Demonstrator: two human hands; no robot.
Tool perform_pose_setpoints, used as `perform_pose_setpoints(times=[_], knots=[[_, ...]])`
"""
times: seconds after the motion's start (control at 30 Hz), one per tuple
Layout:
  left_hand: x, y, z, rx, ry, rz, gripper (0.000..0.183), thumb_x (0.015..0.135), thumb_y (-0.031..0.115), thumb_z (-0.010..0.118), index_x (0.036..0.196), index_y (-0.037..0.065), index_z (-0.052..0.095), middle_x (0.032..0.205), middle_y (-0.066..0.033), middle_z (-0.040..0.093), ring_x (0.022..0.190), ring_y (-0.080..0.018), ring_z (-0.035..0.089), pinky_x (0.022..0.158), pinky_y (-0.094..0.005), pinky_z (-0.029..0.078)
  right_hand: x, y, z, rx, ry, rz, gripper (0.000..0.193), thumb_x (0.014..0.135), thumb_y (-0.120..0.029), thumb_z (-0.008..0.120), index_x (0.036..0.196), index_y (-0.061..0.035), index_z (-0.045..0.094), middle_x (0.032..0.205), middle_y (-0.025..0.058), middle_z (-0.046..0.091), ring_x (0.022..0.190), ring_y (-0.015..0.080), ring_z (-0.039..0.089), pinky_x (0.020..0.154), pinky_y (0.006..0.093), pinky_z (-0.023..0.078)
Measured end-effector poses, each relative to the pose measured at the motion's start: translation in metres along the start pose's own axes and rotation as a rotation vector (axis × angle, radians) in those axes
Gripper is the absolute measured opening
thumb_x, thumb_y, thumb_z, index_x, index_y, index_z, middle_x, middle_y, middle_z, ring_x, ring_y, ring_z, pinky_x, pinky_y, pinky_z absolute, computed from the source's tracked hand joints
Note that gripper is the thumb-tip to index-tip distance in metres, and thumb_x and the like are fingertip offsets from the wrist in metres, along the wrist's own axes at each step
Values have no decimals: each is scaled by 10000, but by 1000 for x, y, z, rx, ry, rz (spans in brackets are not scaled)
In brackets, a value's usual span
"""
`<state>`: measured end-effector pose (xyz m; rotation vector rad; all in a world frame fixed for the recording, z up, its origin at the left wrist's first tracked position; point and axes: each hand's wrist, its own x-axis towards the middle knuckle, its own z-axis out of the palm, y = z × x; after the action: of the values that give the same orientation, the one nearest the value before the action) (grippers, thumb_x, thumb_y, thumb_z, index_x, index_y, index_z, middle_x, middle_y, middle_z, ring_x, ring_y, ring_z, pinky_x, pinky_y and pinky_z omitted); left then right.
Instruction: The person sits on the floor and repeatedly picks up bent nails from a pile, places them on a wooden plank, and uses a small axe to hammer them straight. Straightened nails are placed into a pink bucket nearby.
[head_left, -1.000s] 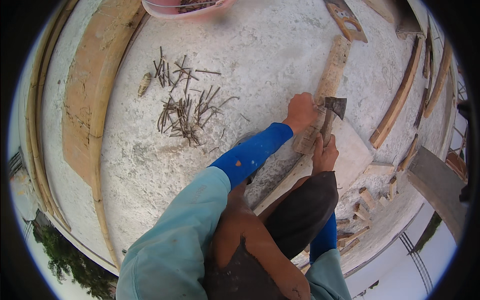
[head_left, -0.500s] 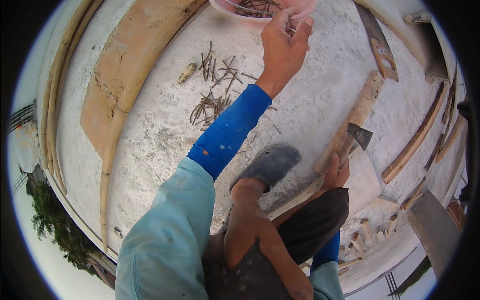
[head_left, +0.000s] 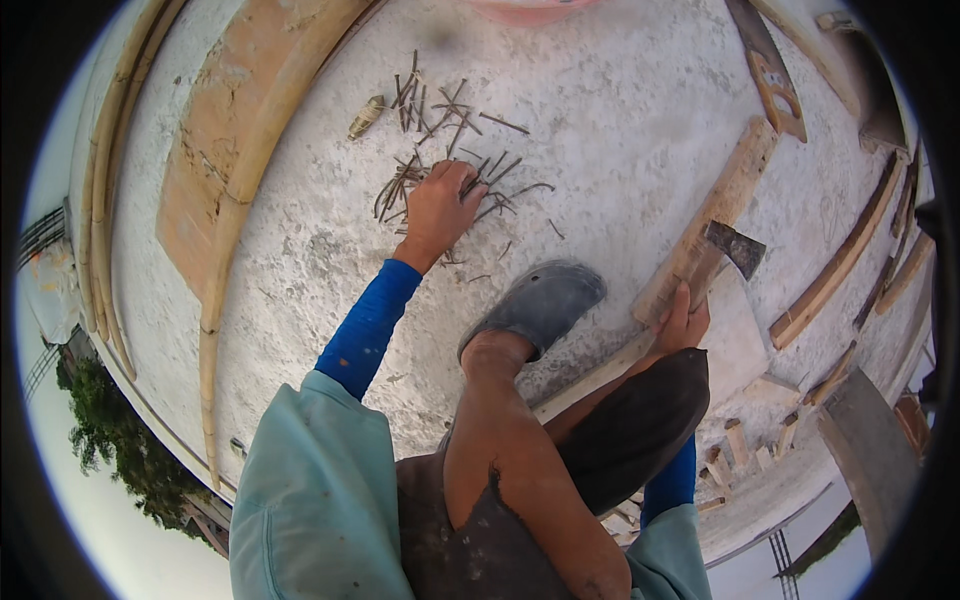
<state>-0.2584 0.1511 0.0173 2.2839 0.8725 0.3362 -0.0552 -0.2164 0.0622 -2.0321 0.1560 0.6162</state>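
My left hand (head_left: pixel 440 212) is down at a loose pile of rusty nails (head_left: pixel 398 190) on the pale concrete, fingers curled in and closed around some of them. Other nails (head_left: pixel 448 108) lie scattered just beyond it. At the right my right hand (head_left: pixel 684 322) is closed beside the lower end of a wooden plank (head_left: pixel 735 185). It appears to grip the handle of a hatchet (head_left: pixel 735 248), whose dark metal head lies over the plank's edge. Most of the handle is hidden.
A handsaw (head_left: pixel 775 80) lies beyond the plank. At the top edge shows the rim of a pink basin (head_left: pixel 530 10). A tied bundle (head_left: pixel 366 117) sits left of the nails. Bamboo poles (head_left: pixel 225 260) run along the left, and wooden strips (head_left: pixel 835 255) lie at the right.
My left hand has come back from the pink basin, down and left to the nail pile, and has closed among the nails. My right hand keeps its place by the plank. The view has shifted slightly.
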Motion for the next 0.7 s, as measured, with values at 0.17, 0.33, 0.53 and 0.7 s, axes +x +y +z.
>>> perform_pose_setpoints(times=[0.17, 0.33, 0.53, 0.7], knots=[[4, 11, 5, -42, 19, -75, 176, 897, 115, 810, 1010, 39, 699, 891, -115, 672, 760, -289, 670, 669, -403, 518, 0, -2, 0, -2, -21, -4, 382, 1076, -388, 646, 1179, -20, 644, 605, -6, 521, 422, 98, 456, 402, 281, 370], [22, 16, 9, -2, -28, -28, 143, 899, 114, 798, 987, 44, 709, 902, -121, 681, 788, -306, 684, 680, -413, 519, -2, -2, 0, 15, 7, 0, 373, 1076, -383, 644, 1167, -20, 644, 612, -1, 525, 429, 102, 461, 403, 282, 370], [47, 18, 16, 135, -157, -51, 124, 890, 127, 783, 961, 47, 718, 909, -124, 713, 753, -307, 684, 677, -411, 525, -4, -3, 1, 2, -1, -13, 355, 1080, -366, 647, 1157, -19, 648, 627, -5, 534, 450, 90, 465, 415, 274, 375], [63, 45, -4, -525, -351, -339, 95, 954, 115, 726, 922, 33, 692, 877, -80, 746, 751, -205, 723, 631, -338, 539, -3, -3, 0, -34, 21, -24, 359, 1087, -367, 640, 1141, -13, 636, 620, 0, 541, 439, 104, 482, 414, 282, 386]])
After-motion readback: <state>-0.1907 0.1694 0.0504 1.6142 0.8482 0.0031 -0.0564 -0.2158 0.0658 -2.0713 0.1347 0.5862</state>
